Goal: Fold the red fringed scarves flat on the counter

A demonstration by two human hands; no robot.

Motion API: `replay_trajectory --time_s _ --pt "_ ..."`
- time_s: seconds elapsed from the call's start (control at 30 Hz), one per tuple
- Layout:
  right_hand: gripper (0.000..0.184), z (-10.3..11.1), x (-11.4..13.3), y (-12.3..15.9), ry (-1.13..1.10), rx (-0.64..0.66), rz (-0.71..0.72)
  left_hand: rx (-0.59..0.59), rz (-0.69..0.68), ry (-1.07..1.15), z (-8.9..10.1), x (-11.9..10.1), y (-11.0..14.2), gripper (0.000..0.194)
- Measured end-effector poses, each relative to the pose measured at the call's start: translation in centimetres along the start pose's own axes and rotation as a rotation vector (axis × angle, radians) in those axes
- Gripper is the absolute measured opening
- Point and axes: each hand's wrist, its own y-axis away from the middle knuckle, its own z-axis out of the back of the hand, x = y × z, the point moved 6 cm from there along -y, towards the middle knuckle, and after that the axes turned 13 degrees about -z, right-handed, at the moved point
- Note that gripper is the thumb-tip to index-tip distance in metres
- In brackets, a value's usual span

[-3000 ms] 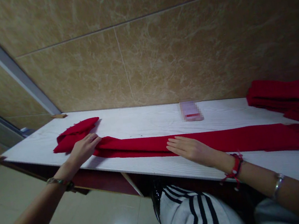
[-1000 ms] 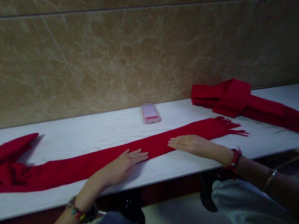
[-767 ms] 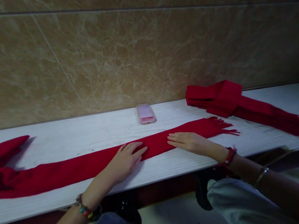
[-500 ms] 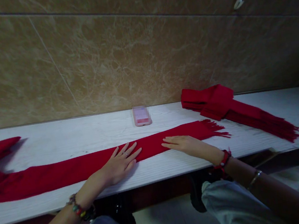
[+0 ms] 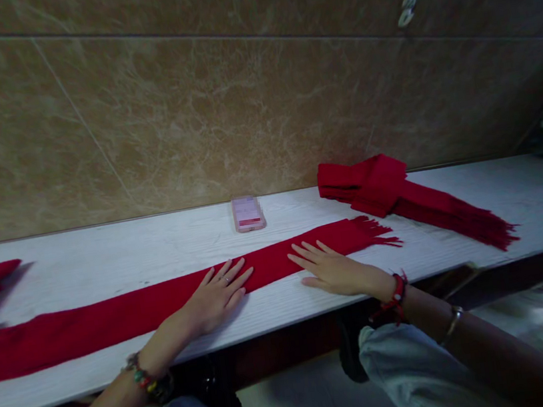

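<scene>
A long red scarf (image 5: 115,313) lies stretched along the white table (image 5: 132,253), its fringed end (image 5: 376,232) pointing right. My left hand (image 5: 216,295) rests flat on the scarf near its middle, fingers spread and open. My right hand (image 5: 328,268) lies flat on the scarf a little further right, fingers also spread, short of the fringe. Both palms press on the cloth and hold nothing. The scarf's left part bunches up at the picture's left edge.
A stack of folded red scarves (image 5: 380,188) with fringes trailing right lies at the back right. A pink phone (image 5: 247,213) lies by the tiled wall (image 5: 237,100). My knees show below the table's front edge.
Three seconds ago my left hand was far left on the scarf; it has slid right along the cloth to near the right hand. In the last second both hands spread their fingers.
</scene>
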Motion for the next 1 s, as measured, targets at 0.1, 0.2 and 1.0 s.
replay_trajectory --time_s 0.1,0.2,1.0 --pt "0.057 0.1 -2.4 0.6 0.069 -0.026 -0.087 0.007 -0.004 0.011 -0.1 0.4 0.4 0.047" --pt "0.059 0.5 -3.6 0.7 0.074 -0.028 -0.158 0.01 0.009 0.012 0.4 -0.1 0.1 0.047" --pt "0.042 3.7 8.0 -2.4 -0.115 -0.292 0.192 -0.116 -0.022 0.053 3.6 4.2 1.6 0.051"
